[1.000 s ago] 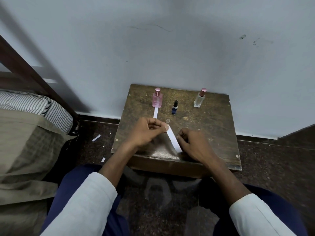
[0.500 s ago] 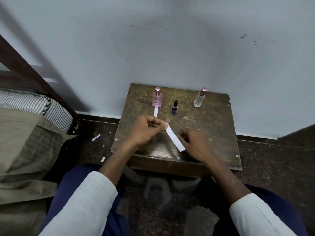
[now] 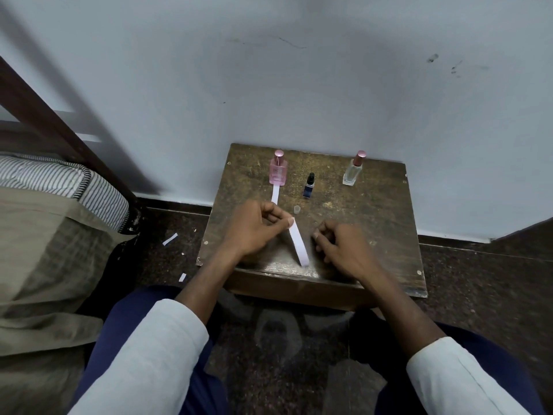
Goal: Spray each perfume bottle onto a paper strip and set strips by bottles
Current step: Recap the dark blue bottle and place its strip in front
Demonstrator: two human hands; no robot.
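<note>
Three bottles stand along the back of a small wooden table (image 3: 374, 223): a pink perfume bottle (image 3: 278, 169) at the left, a small dark blue bottle (image 3: 309, 186) in the middle, a clear bottle with a pink cap (image 3: 353, 172) at the right. One white paper strip (image 3: 275, 196) lies in front of the pink bottle. My left hand (image 3: 254, 227) pinches the top end of a second white strip (image 3: 298, 242), which hangs down over the table. My right hand (image 3: 344, 244) rests just right of that strip, fingers curled, holding nothing. A small clear cap (image 3: 296, 209) sits on the table.
The table stands against a pale wall. A bed with striped bedding (image 3: 59, 181) and an olive cover is at the left. Paper scraps (image 3: 169, 239) lie on the dark floor between bed and table. My knees in blue trousers sit below the table edge.
My right hand has let go of the lower end of the strip and drawn slightly right. The strip now hangs from my left hand alone.
</note>
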